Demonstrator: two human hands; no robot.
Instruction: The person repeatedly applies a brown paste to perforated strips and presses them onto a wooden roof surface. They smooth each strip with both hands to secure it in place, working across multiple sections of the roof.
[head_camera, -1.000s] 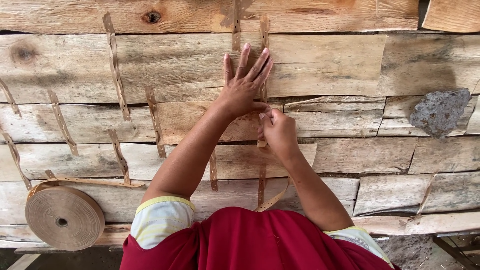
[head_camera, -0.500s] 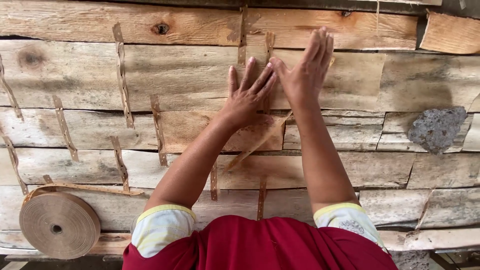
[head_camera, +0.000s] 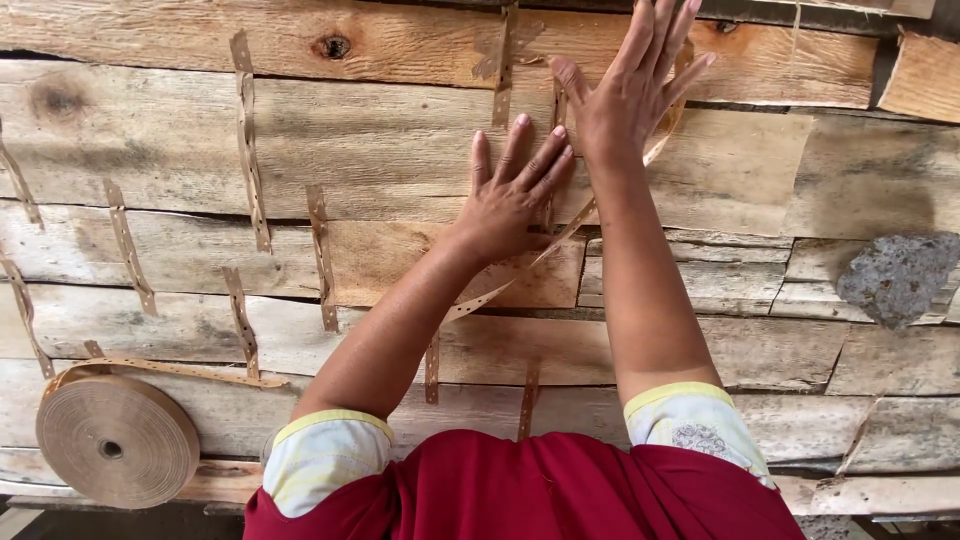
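Observation:
Pale wood veneer sheets (head_camera: 380, 150) lie edge to edge, joined by several short strips of brown perforated tape. My left hand (head_camera: 515, 195) lies flat on a seam, fingers spread, holding nothing. A long loose strip of the same tape (head_camera: 500, 290) runs from below that hand up and to the right, under my right hand (head_camera: 630, 90). My right hand is stretched farther out, fingers apart, palm down over the strip's far end near the top sheet (head_camera: 800, 60). Whether it pinches the strip is hidden.
A roll of brown tape (head_camera: 115, 440) lies at the lower left, its loose end trailing right. A grey stone (head_camera: 895, 275) sits on the sheets at the right. Taped seams (head_camera: 245, 140) run across the left half.
My right hand left its spot beside the left hand and slid up and away along the seam, drawing the tape strip out; its fingers opened from a pinch to a flat spread.

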